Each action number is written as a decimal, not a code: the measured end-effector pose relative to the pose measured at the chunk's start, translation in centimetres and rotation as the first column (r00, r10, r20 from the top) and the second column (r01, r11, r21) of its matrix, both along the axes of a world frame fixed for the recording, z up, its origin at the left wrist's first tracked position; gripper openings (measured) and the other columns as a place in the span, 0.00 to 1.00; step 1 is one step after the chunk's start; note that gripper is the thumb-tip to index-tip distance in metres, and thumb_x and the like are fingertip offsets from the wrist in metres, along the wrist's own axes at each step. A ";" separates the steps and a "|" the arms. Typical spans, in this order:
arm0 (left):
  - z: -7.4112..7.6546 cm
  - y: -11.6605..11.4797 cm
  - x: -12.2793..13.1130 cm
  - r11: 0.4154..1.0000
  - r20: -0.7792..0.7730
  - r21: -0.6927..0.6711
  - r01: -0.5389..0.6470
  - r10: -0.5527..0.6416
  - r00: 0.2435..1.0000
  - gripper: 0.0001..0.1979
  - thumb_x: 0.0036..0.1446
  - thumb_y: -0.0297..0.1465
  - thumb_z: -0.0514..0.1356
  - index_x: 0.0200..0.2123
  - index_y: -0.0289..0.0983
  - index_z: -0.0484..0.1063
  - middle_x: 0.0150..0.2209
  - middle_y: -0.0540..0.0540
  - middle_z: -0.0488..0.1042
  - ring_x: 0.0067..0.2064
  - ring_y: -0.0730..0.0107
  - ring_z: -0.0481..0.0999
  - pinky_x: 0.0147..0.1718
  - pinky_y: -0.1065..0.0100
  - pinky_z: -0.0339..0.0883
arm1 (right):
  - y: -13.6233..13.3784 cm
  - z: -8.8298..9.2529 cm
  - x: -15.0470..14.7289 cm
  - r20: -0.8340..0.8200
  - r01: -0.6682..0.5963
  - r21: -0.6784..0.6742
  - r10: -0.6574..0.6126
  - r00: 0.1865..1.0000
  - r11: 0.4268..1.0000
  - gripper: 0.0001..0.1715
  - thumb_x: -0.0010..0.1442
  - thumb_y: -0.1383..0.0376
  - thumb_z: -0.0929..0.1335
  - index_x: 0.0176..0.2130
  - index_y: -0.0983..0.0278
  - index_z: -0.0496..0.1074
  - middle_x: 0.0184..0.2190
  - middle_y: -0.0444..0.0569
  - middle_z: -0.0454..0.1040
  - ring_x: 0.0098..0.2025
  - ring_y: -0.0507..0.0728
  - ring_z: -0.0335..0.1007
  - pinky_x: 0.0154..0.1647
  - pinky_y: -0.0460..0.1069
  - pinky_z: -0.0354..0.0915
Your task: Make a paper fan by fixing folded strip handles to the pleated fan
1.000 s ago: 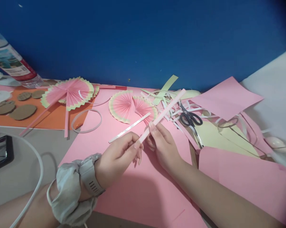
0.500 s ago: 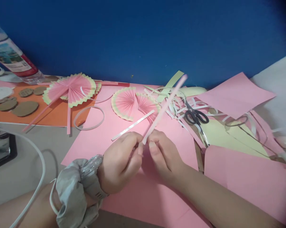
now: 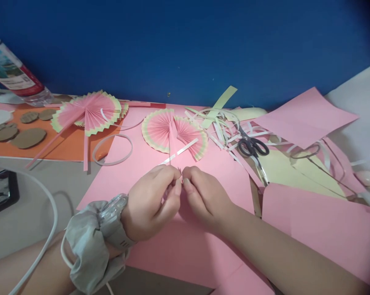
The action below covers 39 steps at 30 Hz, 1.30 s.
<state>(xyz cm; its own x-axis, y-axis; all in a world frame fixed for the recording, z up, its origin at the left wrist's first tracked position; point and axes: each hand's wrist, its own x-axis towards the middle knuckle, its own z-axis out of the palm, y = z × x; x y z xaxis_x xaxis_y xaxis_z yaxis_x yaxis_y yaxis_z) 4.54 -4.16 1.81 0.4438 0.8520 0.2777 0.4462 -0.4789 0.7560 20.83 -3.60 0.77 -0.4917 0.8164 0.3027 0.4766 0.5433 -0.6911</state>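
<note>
My left hand (image 3: pixel 152 205) and my right hand (image 3: pixel 206 194) meet over the pink sheet (image 3: pixel 120 180), fingertips pinched together. Between them is the near end of a narrow pink paper strip (image 3: pixel 171 141), its lower end mostly hidden by my fingers. The strip points away from me, in front of a pleated paper fan (image 3: pixel 155 131) with a pink middle and yellow-green rim. A white strip (image 3: pixel 187 146) lies across behind the pink one. A grey scrunchie and a watch are on my left wrist.
Black-handled scissors (image 3: pixel 253 146) rest by a heap of paper offcuts (image 3: pixel 221 123). At left are another fan (image 3: pixel 105 110) with pink sticks, cardboard discs (image 3: pixel 29 138), a tape ring (image 3: pixel 112 149) and a plastic bottle (image 3: pixel 15 69). A white cable (image 3: pixel 51 196) curves near my left arm.
The pink strip has swung from leaning up to the right to pointing nearly straight away from me. Both hands stay together, their fingertips slightly closer. The view has shifted a little.
</note>
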 end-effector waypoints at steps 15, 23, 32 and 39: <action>-0.5 -0.5 -0.3 0.994 0.167 0.002 0.109 -0.107 0.980 0.04 0.60 0.26 0.49 0.33 0.40 0.58 0.27 0.51 0.61 0.29 0.70 0.61 0.30 0.66 0.57 | 0.1 -0.1 0.1 -0.102 -0.102 -0.011 0.100 0.990 0.995 0.11 0.66 0.64 0.57 0.29 0.60 0.54 0.22 0.42 0.61 0.21 0.52 0.56 0.25 0.48 0.53; -0.5 0.1 -0.1 0.971 0.181 -0.238 -0.037 0.082 0.980 0.13 0.65 0.33 0.49 0.26 0.38 0.59 0.23 0.53 0.60 0.24 0.75 0.58 0.24 0.70 0.55 | 0.1 0.2 -0.3 0.012 -0.091 -0.105 0.093 0.996 0.990 0.07 0.59 0.65 0.61 0.29 0.62 0.58 0.24 0.44 0.65 0.24 0.52 0.58 0.25 0.47 0.52; -1.1 -0.7 -0.1 0.958 0.482 -0.283 0.042 0.104 0.870 0.15 0.67 0.36 0.45 0.27 0.40 0.56 0.19 0.55 0.56 0.21 0.75 0.56 0.22 0.70 0.54 | 0.2 -0.4 -0.1 -0.537 -0.320 -0.500 0.003 0.844 0.805 0.23 0.66 0.50 0.56 0.29 0.63 0.62 0.21 0.41 0.55 0.22 0.50 0.51 0.25 0.47 0.52; -0.7 -0.4 0.1 0.932 0.353 -0.332 0.143 -0.017 0.935 0.18 0.67 0.37 0.45 0.24 0.38 0.57 0.21 0.54 0.59 0.22 0.77 0.57 0.24 0.70 0.55 | 0.8 -0.3 -0.2 -0.688 -0.376 -0.485 -0.080 0.721 0.790 0.20 0.65 0.54 0.62 0.26 0.62 0.61 0.20 0.38 0.49 0.21 0.49 0.40 0.24 0.46 0.47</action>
<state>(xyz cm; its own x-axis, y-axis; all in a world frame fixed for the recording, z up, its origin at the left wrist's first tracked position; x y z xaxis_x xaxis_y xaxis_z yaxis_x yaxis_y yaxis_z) 4.61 -4.59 1.15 0.4469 0.8869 0.1170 0.1044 -0.1816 0.9778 20.67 -2.75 0.44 -0.4850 0.8681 0.1057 -0.2628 -0.0294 -0.9644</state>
